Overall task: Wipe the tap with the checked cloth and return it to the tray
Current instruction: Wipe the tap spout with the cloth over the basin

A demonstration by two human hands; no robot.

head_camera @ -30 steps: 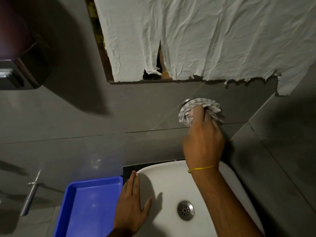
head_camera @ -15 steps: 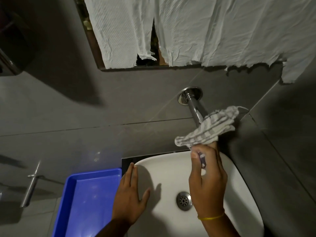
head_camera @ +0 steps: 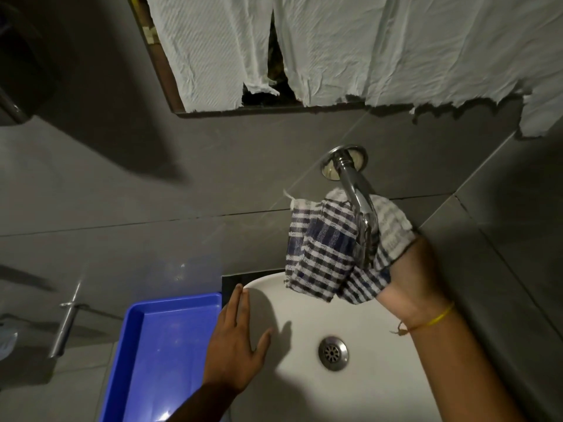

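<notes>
A chrome tap (head_camera: 355, 190) sticks out of the grey tiled wall over a white basin (head_camera: 359, 388). The blue-and-white checked cloth (head_camera: 326, 254) is wrapped under and around the tap's spout. My right hand (head_camera: 411, 278) grips the cloth from the right, its fingers mostly hidden inside the fabric. A yellow thread circles that wrist. Flat on the basin's left rim rests my left hand (head_camera: 234, 345), fingers spread, holding nothing. An empty blue tray (head_camera: 137, 354) lies to the left of the basin.
A mirror covered with torn white paper (head_camera: 350, 50) hangs on the wall above the tap. A metal lever fitting (head_camera: 65, 327) is mounted low on the left. The basin's drain (head_camera: 333, 352) sits at its centre. A side wall closes in on the right.
My right hand has brought the cloth from the tap's wall flange down along the spout, and now cups it around the spout from below. The left hand has stayed on the basin rim.
</notes>
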